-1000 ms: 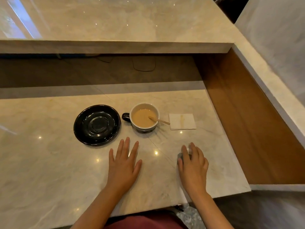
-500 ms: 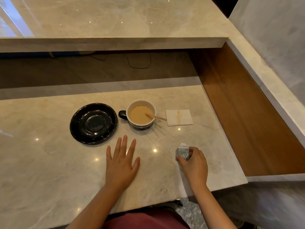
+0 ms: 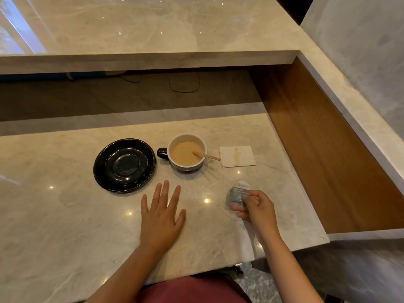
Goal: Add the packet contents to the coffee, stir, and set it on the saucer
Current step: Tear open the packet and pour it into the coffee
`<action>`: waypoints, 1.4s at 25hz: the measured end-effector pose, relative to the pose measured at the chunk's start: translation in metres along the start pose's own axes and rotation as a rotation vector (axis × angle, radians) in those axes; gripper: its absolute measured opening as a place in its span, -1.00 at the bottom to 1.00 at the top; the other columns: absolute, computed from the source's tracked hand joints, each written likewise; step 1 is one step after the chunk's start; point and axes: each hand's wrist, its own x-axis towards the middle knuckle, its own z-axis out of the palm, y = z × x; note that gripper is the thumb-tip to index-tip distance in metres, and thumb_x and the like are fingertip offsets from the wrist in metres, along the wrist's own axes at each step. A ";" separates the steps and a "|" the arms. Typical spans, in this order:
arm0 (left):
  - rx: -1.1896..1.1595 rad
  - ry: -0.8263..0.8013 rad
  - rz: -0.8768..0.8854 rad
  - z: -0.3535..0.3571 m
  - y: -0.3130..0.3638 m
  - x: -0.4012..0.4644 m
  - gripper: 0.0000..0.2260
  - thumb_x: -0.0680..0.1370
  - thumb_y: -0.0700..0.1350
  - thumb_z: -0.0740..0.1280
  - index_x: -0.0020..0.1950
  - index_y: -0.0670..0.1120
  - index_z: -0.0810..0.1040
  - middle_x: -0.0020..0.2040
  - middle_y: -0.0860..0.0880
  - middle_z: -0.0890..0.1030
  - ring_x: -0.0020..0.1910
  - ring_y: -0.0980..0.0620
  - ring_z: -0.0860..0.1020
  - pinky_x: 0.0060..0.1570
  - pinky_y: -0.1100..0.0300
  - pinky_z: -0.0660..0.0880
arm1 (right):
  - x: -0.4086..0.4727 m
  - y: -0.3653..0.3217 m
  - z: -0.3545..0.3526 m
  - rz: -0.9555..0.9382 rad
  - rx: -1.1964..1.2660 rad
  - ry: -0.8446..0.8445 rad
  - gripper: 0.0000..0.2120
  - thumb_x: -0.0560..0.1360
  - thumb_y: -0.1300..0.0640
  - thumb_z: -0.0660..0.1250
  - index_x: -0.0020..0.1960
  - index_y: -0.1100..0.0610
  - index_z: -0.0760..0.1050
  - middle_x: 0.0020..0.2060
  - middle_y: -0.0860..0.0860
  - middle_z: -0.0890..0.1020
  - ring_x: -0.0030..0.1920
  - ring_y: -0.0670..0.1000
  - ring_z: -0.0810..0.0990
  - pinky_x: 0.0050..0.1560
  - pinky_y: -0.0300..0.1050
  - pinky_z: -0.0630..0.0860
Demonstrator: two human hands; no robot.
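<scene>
A dark cup [image 3: 187, 152] with a white inside holds milky coffee and stands on the marble counter [image 3: 65, 219], its handle pointing left. A wooden stirrer [image 3: 206, 155] leans in it over the right rim. The black saucer [image 3: 124, 165] lies empty just left of the cup. My right hand [image 3: 256, 208] pinches a small grey packet [image 3: 238, 194] upright, below and right of the cup. My left hand [image 3: 161, 217] rests flat on the counter with fingers spread, below the saucer and cup.
A white folded napkin [image 3: 237, 156] with a brown stain lies right of the cup. A raised marble ledge [image 3: 142, 60] overhangs the back. A wooden side panel [image 3: 328, 162] drops away on the right, past the counter's edge.
My right hand lay flat over the packet, then closed on it and lifted it upright off the counter. The left hand stayed flat.
</scene>
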 end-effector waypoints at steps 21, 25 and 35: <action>-0.028 0.009 -0.045 0.000 0.004 0.001 -0.45 0.55 0.20 -0.07 0.51 0.11 -0.07 0.54 -0.06 -0.05 0.49 -0.05 -0.14 0.41 -0.21 -0.13 | 0.071 -0.123 0.113 -0.777 -0.882 -0.310 -0.75 0.42 0.23 0.40 0.07 0.07 0.48 -0.03 0.10 0.63 -0.16 -0.04 0.52 -0.25 -0.29 0.50; -0.041 0.009 -0.046 0.000 0.004 0.001 -0.45 0.55 0.19 -0.05 0.51 0.11 -0.04 0.54 -0.06 -0.04 0.49 -0.05 -0.13 0.41 -0.23 -0.12 | 0.073 -0.120 0.115 -0.909 -0.955 -0.307 -0.84 0.41 0.20 0.40 -0.05 0.09 0.47 -0.07 0.11 0.65 -0.18 -0.01 0.55 -0.30 -0.32 0.43; -0.042 0.008 -0.049 0.001 0.003 0.001 -0.46 0.55 0.21 -0.06 0.51 0.12 -0.05 0.54 -0.06 -0.06 0.49 -0.04 -0.14 0.41 -0.22 -0.14 | 0.075 -0.112 0.113 -1.059 -1.002 -0.355 -0.89 0.43 0.21 0.38 -0.06 0.12 0.50 -0.12 0.10 0.66 -0.18 0.05 0.59 -0.27 -0.24 0.45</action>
